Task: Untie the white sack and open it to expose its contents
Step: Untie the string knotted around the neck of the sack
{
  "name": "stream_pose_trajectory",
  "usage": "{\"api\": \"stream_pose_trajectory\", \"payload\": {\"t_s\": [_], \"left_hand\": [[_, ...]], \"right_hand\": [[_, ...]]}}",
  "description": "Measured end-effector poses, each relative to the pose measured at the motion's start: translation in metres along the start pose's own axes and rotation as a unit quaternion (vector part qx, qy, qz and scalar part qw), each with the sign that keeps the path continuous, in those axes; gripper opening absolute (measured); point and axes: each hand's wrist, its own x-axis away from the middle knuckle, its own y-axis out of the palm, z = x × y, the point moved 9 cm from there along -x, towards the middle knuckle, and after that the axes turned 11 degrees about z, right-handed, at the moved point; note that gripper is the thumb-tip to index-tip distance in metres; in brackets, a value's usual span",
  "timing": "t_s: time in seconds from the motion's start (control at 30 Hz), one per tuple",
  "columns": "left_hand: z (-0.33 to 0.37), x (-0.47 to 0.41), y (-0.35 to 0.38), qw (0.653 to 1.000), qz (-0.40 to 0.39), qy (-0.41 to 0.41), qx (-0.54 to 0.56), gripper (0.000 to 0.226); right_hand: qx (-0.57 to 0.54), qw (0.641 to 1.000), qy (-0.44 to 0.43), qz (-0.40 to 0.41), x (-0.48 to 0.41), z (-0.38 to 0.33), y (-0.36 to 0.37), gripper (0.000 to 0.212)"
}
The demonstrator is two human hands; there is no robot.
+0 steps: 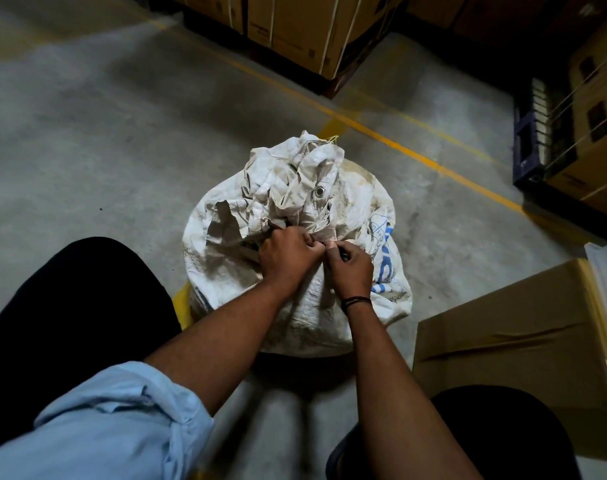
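Observation:
A dirty white woven sack (pixel 226 271) with blue print stands on the concrete floor in front of me, its bunched neck (pixel 295 181) with a metal eyelet falling away from me. My left hand (pixel 286 252) and my right hand (pixel 352 263) meet at the gathered neck near the sack's top. Both have curled fingers that pinch the tie there. The knot itself is hidden under my fingers. The sack's contents are not visible.
A cardboard box (pixel 524 327) sits close on the right, beside the sack. Stacked strapped cartons on pallets (pixel 305 32) stand at the back and far right (pixel 593 133). Yellow floor lines (pixel 392 140) cross behind the sack. My knees frame the near floor.

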Motion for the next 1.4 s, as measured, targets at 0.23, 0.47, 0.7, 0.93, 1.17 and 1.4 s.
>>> {"api": "stream_pose_trajectory", "payload": {"t_s": [0.23, 0.47, 0.7, 0.93, 1.17, 1.4], "left_hand": [[-0.017, -0.005, 0.005, 0.999, -0.007, -0.018, 0.039, 0.029], [-0.024, -0.006, 0.002, 0.999, 0.008, -0.014, 0.034, 0.023], [-0.029, -0.008, 0.007, 0.999, -0.014, 0.009, 0.05, 0.02], [-0.028, -0.009, 0.01, 0.994, -0.04, 0.037, 0.094, 0.013], [-0.027, -0.006, 0.014, 0.993, -0.06, 0.049, 0.091, 0.012], [-0.021, 0.002, 0.014, 0.994, -0.07, 0.05, 0.068, 0.024]], "right_hand": [[0.036, 0.987, -0.154, -0.018, 0.013, -0.022, 0.003, 0.03], [0.106, 0.959, -0.258, -0.053, 0.025, -0.03, 0.013, 0.028], [0.117, 0.949, -0.279, -0.086, 0.024, -0.032, 0.012, 0.027], [0.116, 0.954, -0.27, -0.06, 0.02, -0.028, 0.011, 0.026], [0.1, 0.963, -0.244, -0.053, 0.007, -0.025, 0.012, 0.014], [0.089, 0.968, -0.185, -0.143, -0.011, -0.017, 0.017, 0.011]]}}
